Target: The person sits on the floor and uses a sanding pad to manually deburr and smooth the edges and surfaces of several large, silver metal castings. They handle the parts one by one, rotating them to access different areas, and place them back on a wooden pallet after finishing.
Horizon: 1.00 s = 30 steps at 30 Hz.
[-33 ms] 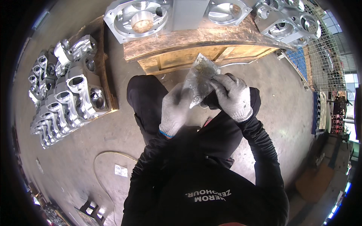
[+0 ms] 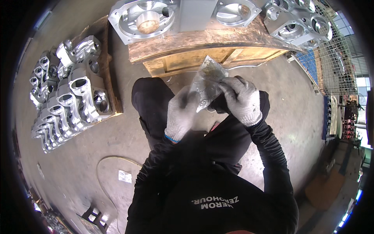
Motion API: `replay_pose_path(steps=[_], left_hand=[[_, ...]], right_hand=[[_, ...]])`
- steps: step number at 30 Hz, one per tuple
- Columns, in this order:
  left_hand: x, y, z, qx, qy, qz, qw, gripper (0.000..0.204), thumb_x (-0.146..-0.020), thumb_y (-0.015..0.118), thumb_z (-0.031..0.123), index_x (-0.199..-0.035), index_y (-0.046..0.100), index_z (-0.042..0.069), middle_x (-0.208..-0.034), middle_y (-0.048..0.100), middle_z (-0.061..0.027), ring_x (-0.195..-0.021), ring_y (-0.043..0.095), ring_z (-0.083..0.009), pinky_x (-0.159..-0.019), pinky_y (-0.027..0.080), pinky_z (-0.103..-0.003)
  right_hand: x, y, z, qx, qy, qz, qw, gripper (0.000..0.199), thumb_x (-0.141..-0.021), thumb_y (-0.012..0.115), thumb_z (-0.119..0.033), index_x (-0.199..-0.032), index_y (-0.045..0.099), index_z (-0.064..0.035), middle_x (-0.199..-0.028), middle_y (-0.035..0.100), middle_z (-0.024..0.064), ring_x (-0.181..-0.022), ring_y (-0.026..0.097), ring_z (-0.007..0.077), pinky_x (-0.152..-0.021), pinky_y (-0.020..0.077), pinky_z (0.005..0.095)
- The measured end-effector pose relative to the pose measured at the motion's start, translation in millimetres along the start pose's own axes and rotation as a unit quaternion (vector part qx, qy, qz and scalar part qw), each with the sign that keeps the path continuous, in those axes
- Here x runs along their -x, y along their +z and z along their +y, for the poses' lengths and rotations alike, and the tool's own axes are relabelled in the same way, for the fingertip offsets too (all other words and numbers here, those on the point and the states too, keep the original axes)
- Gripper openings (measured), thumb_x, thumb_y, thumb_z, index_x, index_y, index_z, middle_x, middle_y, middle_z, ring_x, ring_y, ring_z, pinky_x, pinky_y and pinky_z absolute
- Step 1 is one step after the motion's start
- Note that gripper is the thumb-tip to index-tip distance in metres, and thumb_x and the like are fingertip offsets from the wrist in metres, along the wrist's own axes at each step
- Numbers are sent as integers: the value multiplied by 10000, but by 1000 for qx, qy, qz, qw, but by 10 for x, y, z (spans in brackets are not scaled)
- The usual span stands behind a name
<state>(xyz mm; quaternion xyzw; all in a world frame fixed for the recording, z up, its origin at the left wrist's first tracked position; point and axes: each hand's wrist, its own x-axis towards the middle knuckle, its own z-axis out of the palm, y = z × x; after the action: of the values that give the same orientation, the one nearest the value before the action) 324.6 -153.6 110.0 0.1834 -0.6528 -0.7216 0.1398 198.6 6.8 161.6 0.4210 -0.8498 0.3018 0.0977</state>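
Observation:
Between my knees I hold up a clear plastic bag with small pieces inside, too blurred to name. My left hand, in a white knit glove with a blue cuff edge, is closed on the bag's left side. At its right edge, the gloved fingers of my right hand pinch the plastic. The fingertips on the glove look grey and soiled. Both thumbs lie against the bag, which tilts with one corner pointing away from me.
Large machined metal housings rest on a wooden crate ahead. Rows of silver castings fill a pallet on the left. A wire mesh cage stands at far right. A hose and a white paper lie on the floor.

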Motion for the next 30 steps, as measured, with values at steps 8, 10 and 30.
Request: replay_pose_path(steps=[8, 10, 30], left_hand=[[10, -5, -15, 8, 21, 10, 1000, 242, -1046, 582, 148, -1187, 672, -28, -889, 695, -67, -828, 583, -95, -760, 511, -286], [24, 3, 3, 7, 10, 6, 1000, 260, -1042, 581, 161, -1179, 660, -46, -907, 656, -35, -840, 538, -84, -757, 475, -268], [28, -52, -63, -16, 39, 4, 999, 234, -1032, 577, 122, -1191, 672, -21, -901, 697, -95, -837, 607, -119, -772, 518, -301]], right_hand=[[-26, 26, -23, 5, -13, 8, 1000, 130, -868, 745, -89, -995, 746, -60, -867, 711, 171, -765, 690, 391, -684, 554, 440], [6, 23, 28, 7, -9, 12, 1000, 127, -867, 743, -85, -992, 747, -62, -860, 709, 172, -755, 689, 389, -675, 553, 438], [-60, 10, 65, 16, -31, 8, 999, 139, -850, 762, -90, -982, 741, -52, -881, 716, 166, -786, 694, 386, -701, 555, 441]])
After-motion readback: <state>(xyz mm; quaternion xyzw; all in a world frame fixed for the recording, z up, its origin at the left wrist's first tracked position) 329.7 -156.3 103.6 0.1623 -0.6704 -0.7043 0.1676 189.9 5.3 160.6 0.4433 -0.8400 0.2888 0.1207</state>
